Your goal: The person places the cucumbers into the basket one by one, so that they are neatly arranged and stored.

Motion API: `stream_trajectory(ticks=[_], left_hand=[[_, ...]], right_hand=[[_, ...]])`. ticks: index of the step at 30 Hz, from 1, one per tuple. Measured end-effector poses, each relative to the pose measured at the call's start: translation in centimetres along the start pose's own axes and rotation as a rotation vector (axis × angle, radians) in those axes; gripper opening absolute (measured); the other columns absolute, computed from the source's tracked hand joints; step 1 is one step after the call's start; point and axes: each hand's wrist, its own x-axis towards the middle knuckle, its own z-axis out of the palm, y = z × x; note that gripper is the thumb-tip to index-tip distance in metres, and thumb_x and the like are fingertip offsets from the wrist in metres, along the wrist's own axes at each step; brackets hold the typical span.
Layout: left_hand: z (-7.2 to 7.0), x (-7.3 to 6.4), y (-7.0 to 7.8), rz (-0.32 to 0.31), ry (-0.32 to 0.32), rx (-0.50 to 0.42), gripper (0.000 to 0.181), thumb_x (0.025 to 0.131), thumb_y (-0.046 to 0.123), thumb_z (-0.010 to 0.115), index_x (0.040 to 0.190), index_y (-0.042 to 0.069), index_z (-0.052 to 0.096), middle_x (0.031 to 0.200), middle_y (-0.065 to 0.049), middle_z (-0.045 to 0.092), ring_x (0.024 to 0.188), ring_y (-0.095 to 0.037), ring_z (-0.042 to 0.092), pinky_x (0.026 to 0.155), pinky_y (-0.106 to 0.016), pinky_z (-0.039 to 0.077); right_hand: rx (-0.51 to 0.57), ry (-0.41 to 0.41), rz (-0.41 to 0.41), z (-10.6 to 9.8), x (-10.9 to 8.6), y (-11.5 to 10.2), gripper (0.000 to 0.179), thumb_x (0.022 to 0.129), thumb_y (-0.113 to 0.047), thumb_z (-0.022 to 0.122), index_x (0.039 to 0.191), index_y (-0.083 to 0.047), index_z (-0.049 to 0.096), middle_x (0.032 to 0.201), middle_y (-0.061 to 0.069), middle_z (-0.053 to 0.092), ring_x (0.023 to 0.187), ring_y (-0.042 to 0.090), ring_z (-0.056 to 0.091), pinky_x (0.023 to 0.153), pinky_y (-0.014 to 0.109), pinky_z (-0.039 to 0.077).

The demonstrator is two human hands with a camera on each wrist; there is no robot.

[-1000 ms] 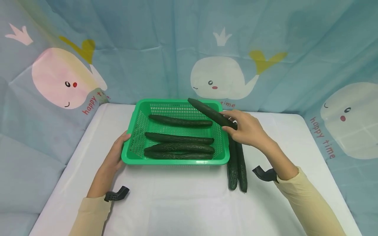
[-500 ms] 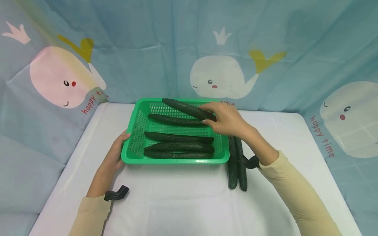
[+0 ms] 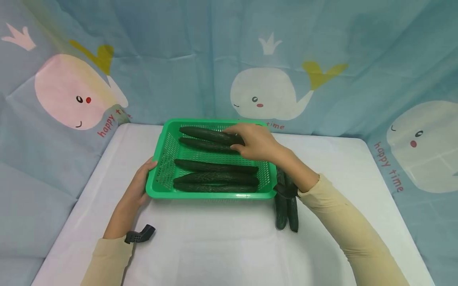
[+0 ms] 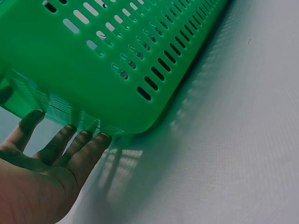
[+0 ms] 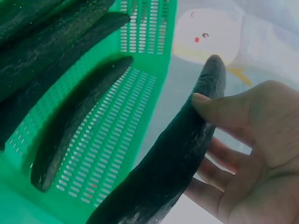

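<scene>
A green plastic basket (image 3: 211,196) holds several dark green cucumbers, lying lengthwise from left to right. My right hand (image 3: 255,143) grips the right end of another cucumber (image 3: 204,134) over the basket's back part, just behind a cucumber lying there. In the right wrist view, thumb and fingers pinch this cucumber (image 5: 163,158) from opposite sides. My left hand (image 3: 139,180) touches the basket's left side. The left wrist view shows its fingertips (image 4: 100,140) against the green outer wall, fingers fairly straight.
Two cucumbers (image 3: 281,210) lie side by side on the white tabletop (image 3: 214,242) right of the basket, their far ends hidden under the right wrist. Behind the table hangs a blue curtain (image 3: 171,87) with whale prints.
My right hand has carried the cucumber leftward from the basket's right rim and lowered it toward the back of the basket. The left hand stays at the basket's left side.
</scene>
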Motion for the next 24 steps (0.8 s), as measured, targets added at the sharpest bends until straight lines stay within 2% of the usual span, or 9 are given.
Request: stream_trajectory(ticks=[3, 5, 7, 9, 11, 12, 14, 19, 24], left_hand=[[0.0, -0.1, 0.0, -0.01, 0.008, 0.008, 0.078, 0.113, 0.051, 0.038, 0.172, 0.012, 0.005, 0.177, -0.021, 0.014, 0.159, -0.023, 0.038, 0.108, -0.012, 0.051], [0.0, -0.2, 0.0, -0.005, 0.009, 0.009, 0.077, 0.113, 0.05, 0.037, 0.172, 0.011, 0.004, 0.176, -0.022, 0.014, 0.153, -0.015, 0.046, 0.108, -0.012, 0.051], [0.0, -0.2, -0.1, -0.001, 0.006, 0.001, 0.077, 0.113, 0.049, 0.037, 0.171, 0.01, 0.004, 0.176, -0.023, 0.015, 0.142, -0.005, 0.052, 0.108, -0.013, 0.052], [0.1, -0.2, -0.2, 0.005, 0.001, -0.005, 0.077, 0.114, 0.049, 0.037, 0.171, 0.009, 0.004, 0.175, -0.024, 0.016, 0.134, 0.002, 0.054, 0.108, -0.013, 0.052], [0.1, -0.2, -0.1, 0.011, -0.007, -0.011, 0.078, 0.113, 0.049, 0.038, 0.171, 0.01, 0.005, 0.174, -0.023, 0.016, 0.133, 0.001, 0.053, 0.108, -0.014, 0.052], [0.2, -0.2, -0.1, 0.011, -0.009, -0.012, 0.078, 0.113, 0.05, 0.039, 0.171, 0.01, 0.005, 0.174, -0.023, 0.017, 0.133, 0.001, 0.053, 0.109, -0.014, 0.052], [0.2, -0.1, -0.1, 0.018, -0.007, -0.007, 0.078, 0.113, 0.049, 0.039, 0.171, 0.01, 0.006, 0.174, -0.023, 0.018, 0.134, 0.0, 0.052, 0.109, -0.014, 0.052], [0.1, -0.1, 0.0, 0.039, -0.011, -0.005, 0.076, 0.114, 0.047, 0.037, 0.171, 0.008, 0.005, 0.173, -0.025, 0.018, 0.132, 0.002, 0.055, 0.108, -0.015, 0.053], [0.1, 0.0, 0.0, 0.035, -0.01, -0.003, 0.077, 0.113, 0.048, 0.038, 0.171, 0.009, 0.006, 0.174, -0.025, 0.018, 0.13, 0.003, 0.056, 0.107, -0.015, 0.054]], right_hand=[[-0.008, -0.003, -0.011, 0.3, 0.6, -0.2, 0.047, 0.101, -0.022, 0.074, 0.147, -0.023, 0.064, 0.136, 0.002, 0.073, 0.078, 0.017, 0.063, 0.053, 0.028, 0.037], [-0.002, -0.008, -0.019, 0.5, 0.9, -0.4, 0.046, 0.102, -0.022, 0.073, 0.147, -0.023, 0.064, 0.136, 0.002, 0.072, 0.078, 0.019, 0.064, 0.053, 0.031, 0.039], [0.025, -0.004, -0.029, 0.6, 1.2, -0.5, 0.045, 0.103, -0.022, 0.072, 0.147, -0.021, 0.064, 0.137, 0.003, 0.072, 0.084, 0.021, 0.068, 0.057, 0.034, 0.047], [0.063, 0.018, -0.029, 0.7, 1.5, -0.5, 0.044, 0.104, -0.022, 0.069, 0.147, -0.017, 0.063, 0.14, 0.005, 0.071, 0.098, 0.024, 0.073, 0.069, 0.037, 0.058], [0.096, 0.055, -0.026, 0.8, 1.5, -0.5, 0.043, 0.105, -0.023, 0.068, 0.147, -0.013, 0.063, 0.142, 0.008, 0.069, 0.114, 0.026, 0.073, 0.085, 0.042, 0.062], [0.108, 0.075, -0.023, 0.7, 1.5, -0.4, 0.043, 0.105, -0.023, 0.068, 0.147, -0.012, 0.063, 0.144, 0.008, 0.068, 0.121, 0.027, 0.071, 0.093, 0.045, 0.062], [0.114, 0.103, -0.016, 0.7, 1.4, -0.3, 0.044, 0.105, -0.025, 0.068, 0.147, -0.011, 0.063, 0.144, 0.009, 0.067, 0.125, 0.027, 0.069, 0.1, 0.047, 0.061], [0.124, 0.099, 0.0, 0.4, 0.5, 0.3, 0.046, 0.105, -0.027, 0.068, 0.147, -0.011, 0.062, 0.143, 0.008, 0.066, 0.121, 0.027, 0.068, 0.099, 0.047, 0.06], [0.14, 0.08, 0.037, 0.3, -0.8, 1.0, 0.047, 0.105, -0.028, 0.067, 0.148, -0.011, 0.061, 0.146, 0.009, 0.064, 0.125, 0.029, 0.067, 0.102, 0.05, 0.058]])
